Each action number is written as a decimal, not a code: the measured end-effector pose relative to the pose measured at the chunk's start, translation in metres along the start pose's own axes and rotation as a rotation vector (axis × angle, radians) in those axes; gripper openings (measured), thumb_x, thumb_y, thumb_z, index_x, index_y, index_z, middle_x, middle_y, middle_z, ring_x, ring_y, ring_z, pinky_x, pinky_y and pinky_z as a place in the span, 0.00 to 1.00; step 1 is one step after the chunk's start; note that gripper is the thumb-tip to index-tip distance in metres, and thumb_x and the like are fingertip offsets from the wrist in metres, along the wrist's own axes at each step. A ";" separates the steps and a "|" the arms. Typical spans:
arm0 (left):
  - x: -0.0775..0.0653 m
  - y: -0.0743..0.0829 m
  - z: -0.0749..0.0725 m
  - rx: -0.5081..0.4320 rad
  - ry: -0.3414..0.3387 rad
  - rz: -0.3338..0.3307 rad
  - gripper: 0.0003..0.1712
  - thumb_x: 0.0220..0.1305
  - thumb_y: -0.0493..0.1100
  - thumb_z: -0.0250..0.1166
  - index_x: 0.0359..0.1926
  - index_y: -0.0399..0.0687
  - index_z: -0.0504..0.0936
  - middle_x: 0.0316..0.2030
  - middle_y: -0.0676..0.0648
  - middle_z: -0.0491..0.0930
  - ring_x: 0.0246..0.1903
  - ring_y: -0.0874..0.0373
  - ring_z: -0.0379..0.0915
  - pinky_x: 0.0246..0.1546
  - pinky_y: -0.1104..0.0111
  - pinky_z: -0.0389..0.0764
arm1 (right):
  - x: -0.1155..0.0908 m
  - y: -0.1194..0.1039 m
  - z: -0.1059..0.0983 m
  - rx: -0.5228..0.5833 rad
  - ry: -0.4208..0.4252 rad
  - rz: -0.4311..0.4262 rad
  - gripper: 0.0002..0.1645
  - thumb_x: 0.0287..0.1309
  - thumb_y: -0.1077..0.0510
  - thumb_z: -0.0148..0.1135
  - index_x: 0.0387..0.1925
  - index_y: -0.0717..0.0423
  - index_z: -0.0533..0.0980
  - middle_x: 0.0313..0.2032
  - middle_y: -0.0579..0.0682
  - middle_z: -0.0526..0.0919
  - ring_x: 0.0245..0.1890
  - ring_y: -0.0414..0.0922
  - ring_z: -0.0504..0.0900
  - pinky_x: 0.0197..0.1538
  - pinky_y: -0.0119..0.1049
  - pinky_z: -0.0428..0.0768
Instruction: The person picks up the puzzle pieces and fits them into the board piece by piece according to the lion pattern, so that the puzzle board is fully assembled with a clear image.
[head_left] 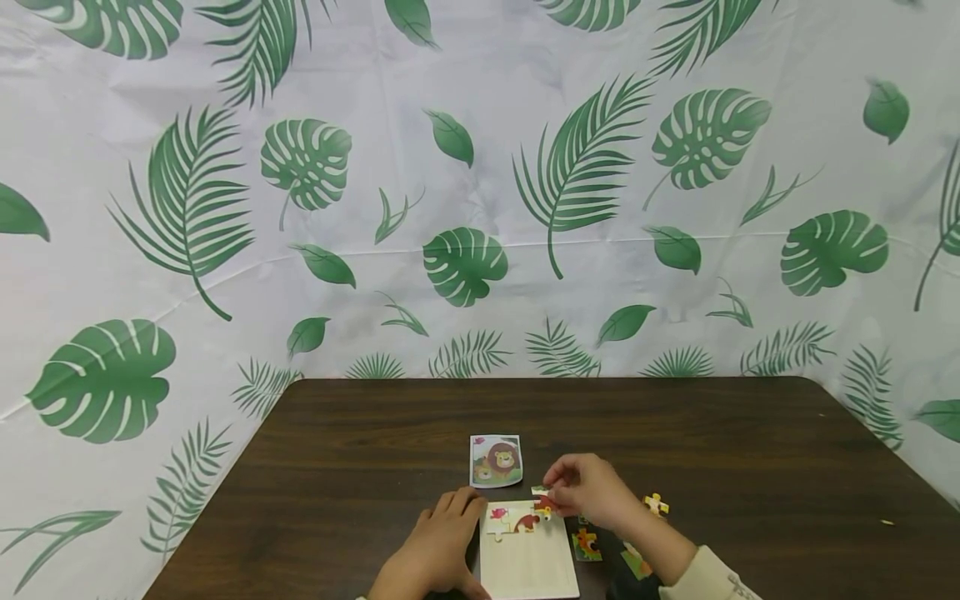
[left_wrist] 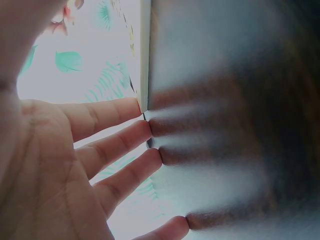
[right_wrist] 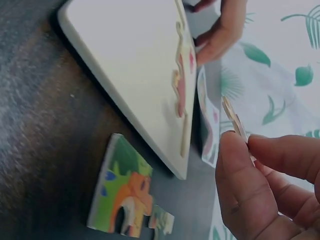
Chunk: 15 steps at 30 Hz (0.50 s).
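Observation:
A pale wooden puzzle board (head_left: 528, 567) lies on the dark table, with a few joined pieces (head_left: 517, 522) along its far edge. My left hand (head_left: 442, 542) rests at the board's left side, its fingers extended; in the left wrist view the fingertips (left_wrist: 155, 156) touch the table by the board's edge. Between thumb and fingers, my right hand (head_left: 592, 492) pinches a puzzle piece (right_wrist: 235, 119) above the board's far right corner. Seen edge-on in the right wrist view, the piece shows little of its picture. A green and orange puzzle piece (right_wrist: 125, 187) lies beside the board.
A picture card with a lion (head_left: 497, 461) lies beyond the board. Several loose pieces are to the right, among them a yellow and orange piece (head_left: 656, 504), partly behind the right forearm. A leaf-patterned cloth (head_left: 465, 200) hangs behind the table (head_left: 375, 433).

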<state>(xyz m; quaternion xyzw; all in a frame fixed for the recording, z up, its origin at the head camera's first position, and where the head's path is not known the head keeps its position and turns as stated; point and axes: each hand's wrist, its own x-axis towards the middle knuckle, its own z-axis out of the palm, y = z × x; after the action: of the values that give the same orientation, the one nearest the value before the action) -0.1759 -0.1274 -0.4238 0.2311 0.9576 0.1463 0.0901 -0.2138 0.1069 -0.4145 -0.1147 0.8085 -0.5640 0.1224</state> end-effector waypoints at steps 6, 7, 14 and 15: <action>-0.001 0.000 0.000 0.019 0.006 0.014 0.61 0.25 0.65 0.77 0.62 0.45 0.65 0.60 0.44 0.61 0.59 0.45 0.56 0.46 0.45 0.67 | -0.001 0.006 0.004 -0.041 -0.008 0.040 0.04 0.51 0.71 0.62 0.31 0.67 0.76 0.24 0.52 0.76 0.23 0.43 0.79 0.28 0.39 0.80; -0.001 0.000 0.000 0.023 0.006 0.015 0.60 0.25 0.65 0.77 0.62 0.45 0.65 0.60 0.44 0.61 0.59 0.45 0.56 0.46 0.45 0.67 | -0.001 0.007 0.005 -0.045 -0.012 0.039 0.04 0.51 0.71 0.62 0.31 0.66 0.76 0.23 0.52 0.76 0.23 0.43 0.79 0.27 0.39 0.80; 0.000 -0.001 0.001 0.019 -0.002 0.010 0.60 0.26 0.65 0.76 0.62 0.46 0.64 0.60 0.44 0.60 0.59 0.45 0.56 0.46 0.44 0.67 | -0.003 0.008 0.008 -0.055 -0.006 0.041 0.03 0.51 0.70 0.62 0.29 0.67 0.76 0.22 0.52 0.76 0.19 0.42 0.78 0.25 0.38 0.80; 0.000 -0.001 0.002 0.014 -0.005 0.008 0.60 0.26 0.65 0.76 0.63 0.46 0.64 0.60 0.44 0.60 0.59 0.45 0.56 0.47 0.44 0.67 | -0.004 0.008 0.009 -0.062 -0.001 0.042 0.03 0.51 0.70 0.62 0.29 0.67 0.76 0.22 0.52 0.76 0.18 0.42 0.78 0.25 0.38 0.80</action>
<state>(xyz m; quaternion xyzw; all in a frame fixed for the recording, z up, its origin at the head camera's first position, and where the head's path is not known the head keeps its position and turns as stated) -0.1760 -0.1280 -0.4258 0.2361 0.9574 0.1393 0.0903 -0.2080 0.1033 -0.4248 -0.1018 0.8279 -0.5359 0.1308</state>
